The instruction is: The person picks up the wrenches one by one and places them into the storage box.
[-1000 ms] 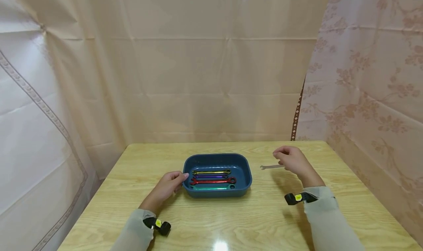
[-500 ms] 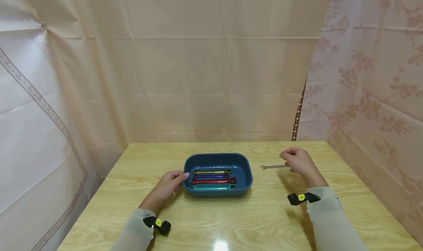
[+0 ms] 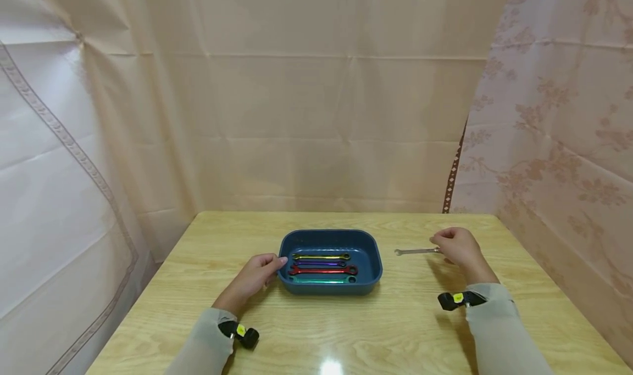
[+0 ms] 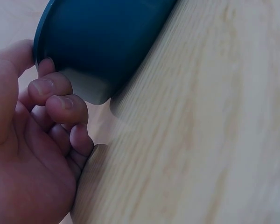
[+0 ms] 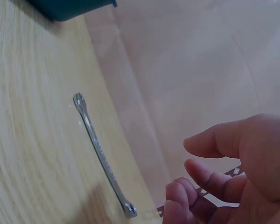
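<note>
In the head view my left hand (image 3: 250, 281) pinches the left rim of a dark blue plastic basin (image 3: 330, 289), thumb over the edge and fingers outside, as the left wrist view shows too. Inside lie a yellow wrench (image 3: 321, 257), a purple wrench (image 3: 320, 263), a red wrench (image 3: 323, 270) and a green wrench (image 3: 321, 280), roughly parallel. To the basin's right, a small silver wrench (image 5: 101, 155) rests on the tabletop. My right hand (image 3: 461, 251) hovers just above its right end, fingers loosely bent and holding nothing; thumb and forefinger stand apart in the right wrist view.
The light wood table (image 3: 306, 331) reaches back to a hanging beige curtain (image 3: 316, 117). A flowered cloth (image 3: 559, 144) hangs along the right side, a white cloth (image 3: 44, 199) along the left. Each sleeve carries a small black wrist camera (image 3: 447, 301).
My right hand has drawn back to the right along the silver wrench, uncovering more of it. The left hand keeps its hold on the basin. The head view has shifted slightly.
</note>
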`<state>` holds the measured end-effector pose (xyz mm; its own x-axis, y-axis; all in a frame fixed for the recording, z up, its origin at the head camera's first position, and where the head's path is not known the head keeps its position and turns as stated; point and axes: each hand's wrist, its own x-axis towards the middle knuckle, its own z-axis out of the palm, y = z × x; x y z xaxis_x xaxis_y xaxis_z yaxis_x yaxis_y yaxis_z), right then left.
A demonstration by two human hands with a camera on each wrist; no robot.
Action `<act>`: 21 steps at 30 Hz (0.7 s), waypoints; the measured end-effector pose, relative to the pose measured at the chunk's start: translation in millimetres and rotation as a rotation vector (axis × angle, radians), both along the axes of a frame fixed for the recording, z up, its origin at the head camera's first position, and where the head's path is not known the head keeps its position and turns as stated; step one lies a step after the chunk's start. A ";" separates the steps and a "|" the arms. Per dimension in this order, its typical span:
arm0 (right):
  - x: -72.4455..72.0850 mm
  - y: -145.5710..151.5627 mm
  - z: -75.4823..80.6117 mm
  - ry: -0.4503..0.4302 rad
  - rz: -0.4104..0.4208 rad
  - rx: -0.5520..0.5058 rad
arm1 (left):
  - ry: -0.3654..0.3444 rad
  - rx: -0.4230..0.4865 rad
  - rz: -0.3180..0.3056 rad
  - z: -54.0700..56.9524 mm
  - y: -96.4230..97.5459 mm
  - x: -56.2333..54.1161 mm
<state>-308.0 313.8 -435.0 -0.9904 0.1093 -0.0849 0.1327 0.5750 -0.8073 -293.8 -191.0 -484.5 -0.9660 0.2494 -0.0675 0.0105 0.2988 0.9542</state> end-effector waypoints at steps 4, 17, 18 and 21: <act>-0.5 4.5 -6.7 0.003 -0.020 0.005 | -0.006 0.006 0.001 -1.9 -1.6 -1.0; -0.8 16.4 -18.4 -0.071 -0.060 -0.015 | -0.002 0.023 -0.012 1.3 4.6 1.7; -1.8 16.2 -19.9 -0.078 -0.064 -0.015 | -0.001 0.022 -0.008 1.6 4.0 2.3; -5.3 15.8 -24.3 -0.092 -0.063 -0.006 | 0.001 0.016 0.000 1.8 1.6 3.6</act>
